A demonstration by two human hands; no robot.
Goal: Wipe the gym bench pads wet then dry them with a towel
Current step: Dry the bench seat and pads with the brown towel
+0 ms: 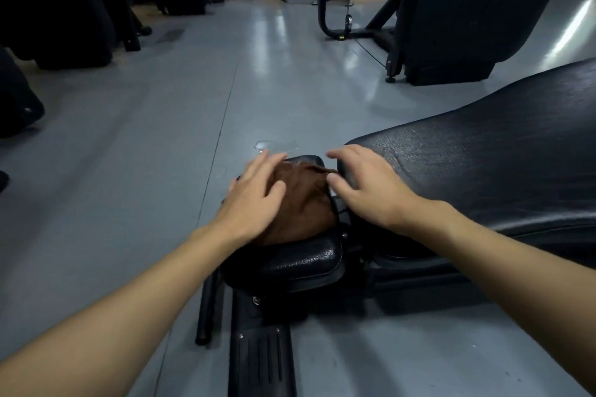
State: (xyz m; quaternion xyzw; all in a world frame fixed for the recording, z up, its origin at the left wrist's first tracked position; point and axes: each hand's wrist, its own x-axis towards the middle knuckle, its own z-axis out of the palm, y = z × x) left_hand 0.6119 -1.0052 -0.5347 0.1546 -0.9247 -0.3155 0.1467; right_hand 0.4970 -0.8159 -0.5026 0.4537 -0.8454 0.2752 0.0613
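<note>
A crumpled brown towel [303, 203] lies on the small black seat pad [303, 259] of a gym bench. The long black back pad [483, 164] stretches away to the right. My left hand [254, 200] hovers over the towel's left side, fingers spread and slightly blurred. My right hand [364, 184] rests at the near end of the back pad, fingers apart, with its thumb by the towel's right edge. Neither hand grips the towel.
Grey gym floor [145, 171] lies to the left with a small wet patch [274, 146] just beyond the seat pad. The bench's black base [261, 361] runs toward me. Dark machines stand at far left and back right [458, 10].
</note>
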